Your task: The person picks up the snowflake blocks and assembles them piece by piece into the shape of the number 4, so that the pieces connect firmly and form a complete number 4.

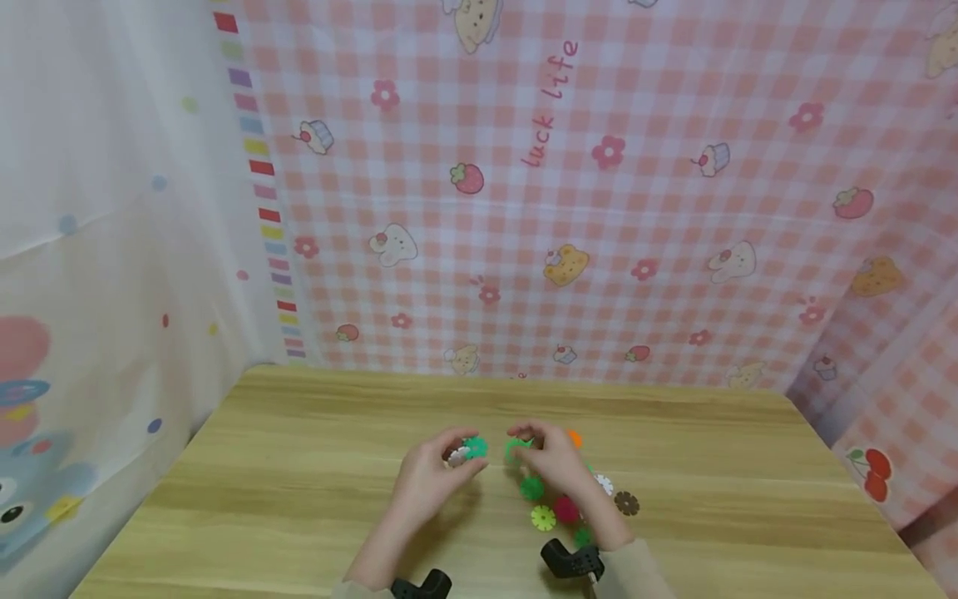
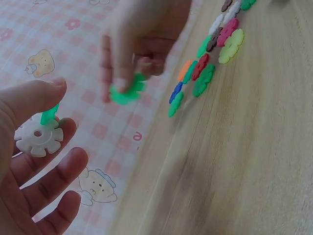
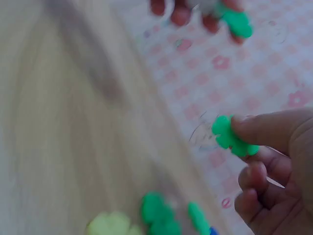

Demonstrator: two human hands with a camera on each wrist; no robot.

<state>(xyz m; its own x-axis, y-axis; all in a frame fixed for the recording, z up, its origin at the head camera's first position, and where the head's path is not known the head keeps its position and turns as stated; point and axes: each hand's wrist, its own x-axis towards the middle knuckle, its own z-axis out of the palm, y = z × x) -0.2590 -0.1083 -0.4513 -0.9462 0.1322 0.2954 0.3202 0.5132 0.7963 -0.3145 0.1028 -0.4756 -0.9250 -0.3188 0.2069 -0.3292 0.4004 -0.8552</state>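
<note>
My left hand holds a small joined piece of notched plastic snowflake discs between thumb and fingers. A white disc and a teal disc show in it, set at an angle to each other; something dark beside them is partly hidden by the fingers. Facing it, a short gap away, my right hand pinches a bright green snowflake disc by thumb and fingertips. Both hands are raised above the wooden table. The green disc is apart from the joined piece.
Loose snowflake discs lie near and under the right forearm: a yellow-green disc, a pinkish-red disc, a brown disc, an orange disc and several others. A pink checked cloth hangs behind the table's far edge.
</note>
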